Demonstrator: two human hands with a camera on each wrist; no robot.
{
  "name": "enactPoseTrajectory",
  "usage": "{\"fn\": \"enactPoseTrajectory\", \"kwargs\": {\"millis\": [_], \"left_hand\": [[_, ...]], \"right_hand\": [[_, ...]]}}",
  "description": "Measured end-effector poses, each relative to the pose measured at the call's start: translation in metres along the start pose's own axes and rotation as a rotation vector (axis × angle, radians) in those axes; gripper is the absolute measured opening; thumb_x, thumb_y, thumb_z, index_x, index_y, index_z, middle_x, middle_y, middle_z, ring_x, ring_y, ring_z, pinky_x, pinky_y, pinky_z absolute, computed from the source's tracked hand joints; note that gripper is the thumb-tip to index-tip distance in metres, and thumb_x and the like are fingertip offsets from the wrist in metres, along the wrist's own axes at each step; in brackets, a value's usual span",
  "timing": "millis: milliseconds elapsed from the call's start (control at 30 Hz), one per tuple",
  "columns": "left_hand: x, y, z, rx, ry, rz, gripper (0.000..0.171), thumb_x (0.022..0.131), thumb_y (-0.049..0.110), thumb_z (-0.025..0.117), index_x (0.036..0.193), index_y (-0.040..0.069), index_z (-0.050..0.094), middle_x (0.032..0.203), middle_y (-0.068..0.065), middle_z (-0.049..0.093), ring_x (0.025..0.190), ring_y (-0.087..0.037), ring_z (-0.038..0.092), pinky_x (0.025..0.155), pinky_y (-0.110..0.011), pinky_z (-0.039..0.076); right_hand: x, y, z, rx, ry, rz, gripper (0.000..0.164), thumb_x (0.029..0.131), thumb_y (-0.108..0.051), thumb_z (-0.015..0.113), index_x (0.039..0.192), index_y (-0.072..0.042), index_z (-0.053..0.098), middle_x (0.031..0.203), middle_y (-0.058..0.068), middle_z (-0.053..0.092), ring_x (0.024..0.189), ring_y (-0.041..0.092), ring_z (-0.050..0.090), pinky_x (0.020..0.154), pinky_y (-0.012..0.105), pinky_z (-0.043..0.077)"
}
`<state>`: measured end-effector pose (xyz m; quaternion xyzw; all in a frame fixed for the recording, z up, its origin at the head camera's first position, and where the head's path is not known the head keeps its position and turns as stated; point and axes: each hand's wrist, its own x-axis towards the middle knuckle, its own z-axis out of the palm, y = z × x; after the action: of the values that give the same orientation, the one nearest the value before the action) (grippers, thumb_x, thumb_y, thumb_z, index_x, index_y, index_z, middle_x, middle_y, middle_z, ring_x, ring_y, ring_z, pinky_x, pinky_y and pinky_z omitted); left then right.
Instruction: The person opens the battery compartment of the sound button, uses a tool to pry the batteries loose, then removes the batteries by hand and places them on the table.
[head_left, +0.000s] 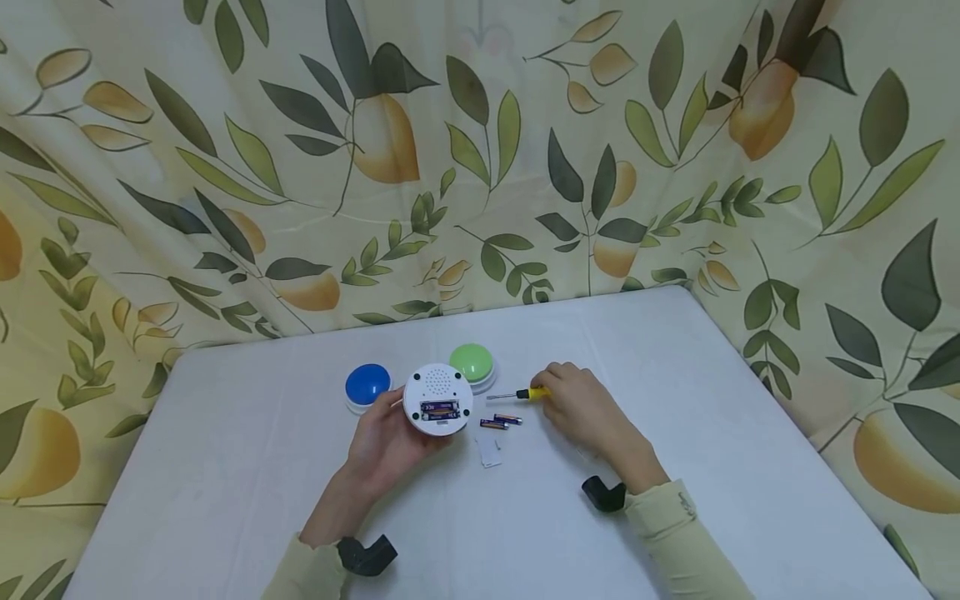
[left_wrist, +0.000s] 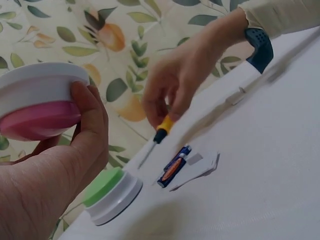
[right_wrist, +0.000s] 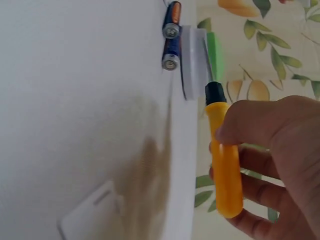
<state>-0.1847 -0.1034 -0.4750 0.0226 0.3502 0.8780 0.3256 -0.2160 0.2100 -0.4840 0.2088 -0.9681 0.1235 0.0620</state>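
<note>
My left hand (head_left: 386, 450) holds a round white push-button (head_left: 429, 377) with its underside turned up. Two batteries (head_left: 440, 410) lie in its uncovered compartment. From the left wrist view, the button's pink dome (left_wrist: 40, 120) faces down, with fingers curled round its side. A screwdriver (right_wrist: 227, 165) with a yellow handle is pinched in my right hand (head_left: 588, 412), its shaft pointing left, over the table. Two loose batteries (head_left: 495, 424) lie below the screwdriver's tip. Just in front of them is a small white battery cover (head_left: 490, 452).
A blue-domed button (head_left: 367, 384) stands behind my left hand, and a green-domed one (head_left: 472, 362) is behind the held button. All this is on a white-covered table (head_left: 225, 467), with a leaf-patterned curtain (head_left: 480, 208) along its back.
</note>
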Motion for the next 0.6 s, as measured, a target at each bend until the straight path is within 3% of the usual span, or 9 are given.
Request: {"fn": "enactPoseTrajectory", "kwargs": {"millis": [300,433,600], "left_hand": [[-0.001,0.000,0.000,-0.003,0.006,0.000,0.061,0.111,0.046,0.008,0.168,0.028,0.000,0.175,-0.012,0.008,0.152,-0.038,0.027,0.126,-0.049,0.030],[0.000,-0.001,-0.001,-0.006,0.018,0.001,0.061,0.110,0.046,0.008,0.168,0.029,0.001,0.175,-0.012,0.009,0.152,-0.038,0.028,0.125,-0.048,0.033],[0.002,-0.003,-0.002,-0.050,0.029,0.008,0.062,0.110,0.047,0.011,0.168,0.028,0.002,0.175,-0.012,0.009,0.156,-0.039,0.022,0.120,-0.046,0.042]], "right_hand": [[-0.003,-0.008,-0.022,0.112,0.087,-0.045,0.022,0.093,-0.008,0.069,0.114,-0.013,0.071,0.112,0.000,0.069,0.106,0.022,0.060,0.092,0.042,0.049],[-0.006,-0.014,-0.032,0.129,0.149,-0.101,0.022,0.093,-0.007,0.068,0.114,-0.014,0.069,0.112,-0.001,0.067,0.105,0.020,0.057,0.094,0.041,0.050],[-0.010,-0.025,-0.043,0.137,0.218,-0.156,0.022,0.091,-0.005,0.065,0.111,-0.013,0.067,0.110,-0.002,0.065,0.103,0.019,0.055,0.091,0.039,0.049]]}}
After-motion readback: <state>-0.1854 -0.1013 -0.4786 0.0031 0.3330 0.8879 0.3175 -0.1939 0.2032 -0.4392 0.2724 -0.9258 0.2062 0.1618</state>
